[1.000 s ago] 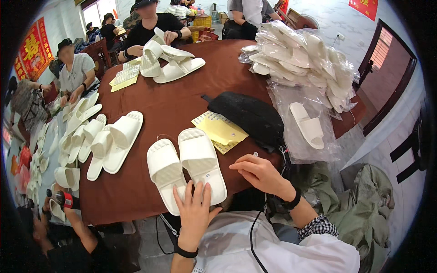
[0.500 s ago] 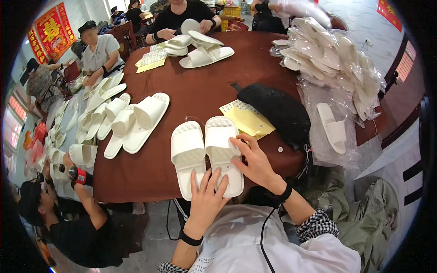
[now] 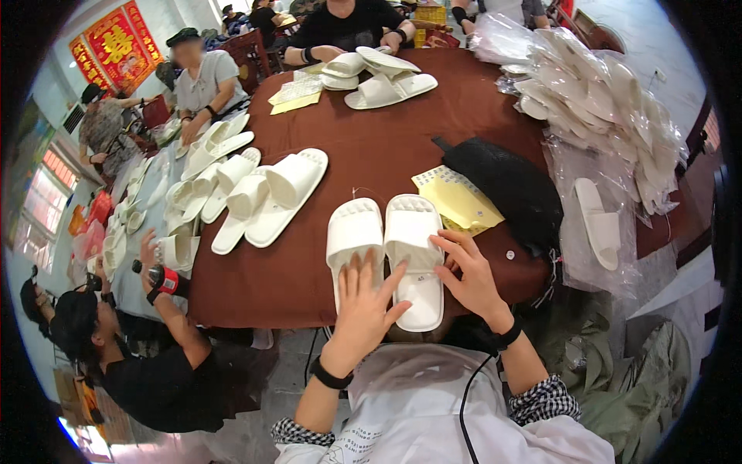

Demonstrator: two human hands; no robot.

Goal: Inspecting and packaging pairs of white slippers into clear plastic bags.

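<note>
The round counter (image 3: 371, 155) under its brown cloth carries the work, and at its near edge lies a pair of white slippers (image 3: 390, 247), side by side, toes pointing away from the person. The step in hand looks like evening up this pair: the left hand (image 3: 365, 301) lies flat on the heel of the left slipper, fingers spread and gripping nothing, while the right hand (image 3: 468, 271) rests on the right slipper's outer edge, fingers likewise apart. The next move probably calls for closing both hands on the pair together. To the right a heap of clear bags holding slippers (image 3: 603, 100) spills over the counter's edge. A black pouch (image 3: 510, 185) lies beside the pair, with yellow rectangular paper slips (image 3: 457, 203) partly under it. A red wall hanging with gold figures (image 3: 116, 46) is far left.
</note>
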